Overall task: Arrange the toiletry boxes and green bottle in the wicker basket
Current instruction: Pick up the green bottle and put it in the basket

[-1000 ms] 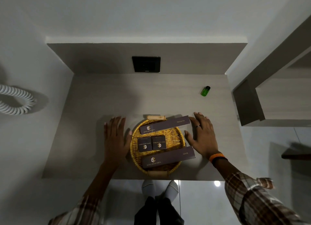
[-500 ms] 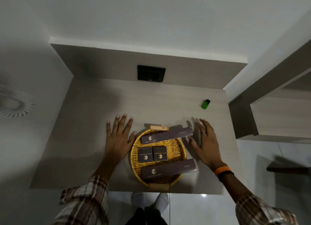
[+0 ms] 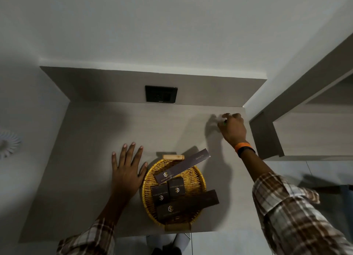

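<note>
A round wicker basket [image 3: 148,180] with wooden handles sits near the counter's front edge. It holds two long dark boxes, one across the back [image 3: 182,167] and one across the front [image 3: 188,204], with two small dark boxes [image 3: 168,189] between them. My left hand [image 3: 127,170] lies flat and open on the counter, touching the basket's left rim. My right hand [image 3: 232,128] is at the far right of the counter with its fingers closed around the green bottle [image 3: 224,123]. Only a sliver of green shows under the fingers.
A black wall socket [image 3: 161,94] is set in the back panel. A grey shelf unit [image 3: 267,136] stands close to the right of my right hand. A white coiled cord [image 3: 7,143] hangs at far left. The counter [image 3: 91,144] ends just behind the basket's near handle.
My right hand left the basket's right side and reached to the far right, closing over the green bottle. My left hand stayed by the basket's left rim. The camera tilted.
</note>
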